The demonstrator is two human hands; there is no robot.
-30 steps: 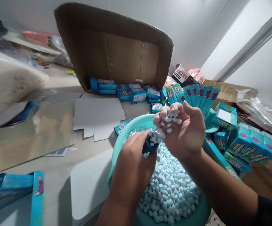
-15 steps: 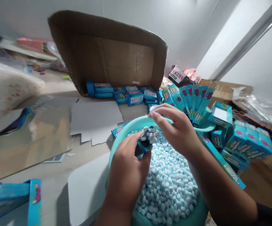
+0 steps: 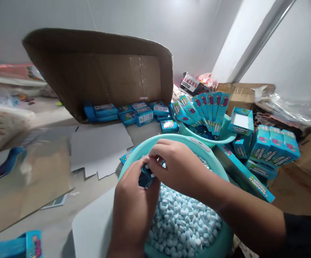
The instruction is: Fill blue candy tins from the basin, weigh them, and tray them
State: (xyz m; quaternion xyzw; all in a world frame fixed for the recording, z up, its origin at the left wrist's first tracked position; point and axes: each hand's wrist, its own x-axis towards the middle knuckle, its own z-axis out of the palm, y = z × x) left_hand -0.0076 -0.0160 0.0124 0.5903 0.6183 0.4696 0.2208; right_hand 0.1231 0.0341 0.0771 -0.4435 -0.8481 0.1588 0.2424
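My left hand [image 3: 132,200] is wrapped round a small blue candy box [image 3: 145,178], tilted over a turquoise basin [image 3: 221,168]. Bent over the box's open end is my right hand [image 3: 177,161], its fingers closed together there. A few pale candies show at that opening; what lies between the right fingertips is hidden. Beneath both hands the basin holds a heap of small pale blue candies [image 3: 185,218].
A large cardboard box [image 3: 112,75] lies on its side behind, with several small blue boxes [image 3: 144,116] at its mouth. Printed display cartons [image 3: 275,143] stand at right, near a second turquoise bowl [image 3: 198,138]. Grey card sheets [image 3: 99,147] lie left; a white lid-like panel [image 3: 91,222] is nearer.
My right hand has come down and left from above the basin onto the box's open end, fingers closing. The left hand still holds the box. The view has shifted slightly right.
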